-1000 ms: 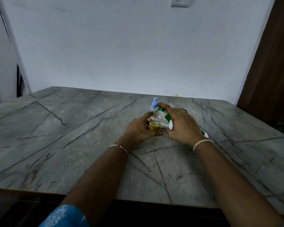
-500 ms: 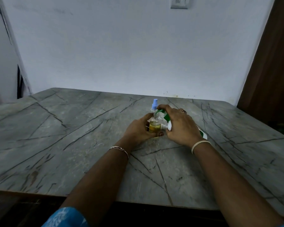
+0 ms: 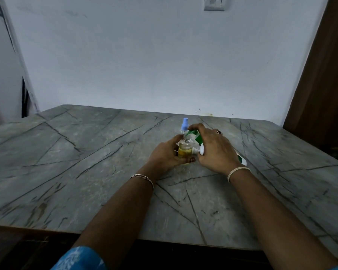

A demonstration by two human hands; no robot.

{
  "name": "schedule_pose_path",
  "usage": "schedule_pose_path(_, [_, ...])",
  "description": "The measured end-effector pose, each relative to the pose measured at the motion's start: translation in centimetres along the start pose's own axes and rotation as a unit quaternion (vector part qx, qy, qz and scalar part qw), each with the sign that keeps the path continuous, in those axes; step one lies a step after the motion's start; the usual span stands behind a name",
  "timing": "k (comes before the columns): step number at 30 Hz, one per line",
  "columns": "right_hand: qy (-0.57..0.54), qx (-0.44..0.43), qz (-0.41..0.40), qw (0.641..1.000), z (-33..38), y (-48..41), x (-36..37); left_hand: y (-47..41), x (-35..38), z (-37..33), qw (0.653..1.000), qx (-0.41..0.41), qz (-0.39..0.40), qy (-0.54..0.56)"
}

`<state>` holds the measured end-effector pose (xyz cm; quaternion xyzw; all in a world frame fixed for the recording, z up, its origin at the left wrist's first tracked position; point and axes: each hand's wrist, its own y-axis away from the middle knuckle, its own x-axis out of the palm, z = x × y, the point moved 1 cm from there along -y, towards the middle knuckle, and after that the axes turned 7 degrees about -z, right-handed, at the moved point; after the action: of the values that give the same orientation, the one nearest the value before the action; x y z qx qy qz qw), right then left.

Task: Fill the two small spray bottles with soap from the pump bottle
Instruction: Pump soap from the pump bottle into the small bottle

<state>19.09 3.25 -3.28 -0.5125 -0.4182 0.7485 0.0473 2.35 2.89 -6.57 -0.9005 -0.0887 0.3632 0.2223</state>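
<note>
Head view, left hand [image 3: 165,154] gripping spray bottle [image 3: 184,147]

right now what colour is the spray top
Spray top: light blue, shown in the head view.

Both bare forearms stretched forward and angled in toward each other, wrists low. The left hand [image 3: 164,153] was curled round the small spray bottle [image 3: 184,148], with the thumb across its front. The right hand [image 3: 216,151], knuckles up, gripped the tilted pump bottle [image 3: 199,140], forefinger hooked over its top.
</note>
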Motion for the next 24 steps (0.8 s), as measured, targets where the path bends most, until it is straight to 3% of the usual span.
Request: schedule_pose_path(24, [0.027, -0.01, -0.012, 1.0, -0.21, 0.37, 0.09, -0.08, 0.25, 0.31, 1.0, -0.005, -0.006, 0.016])
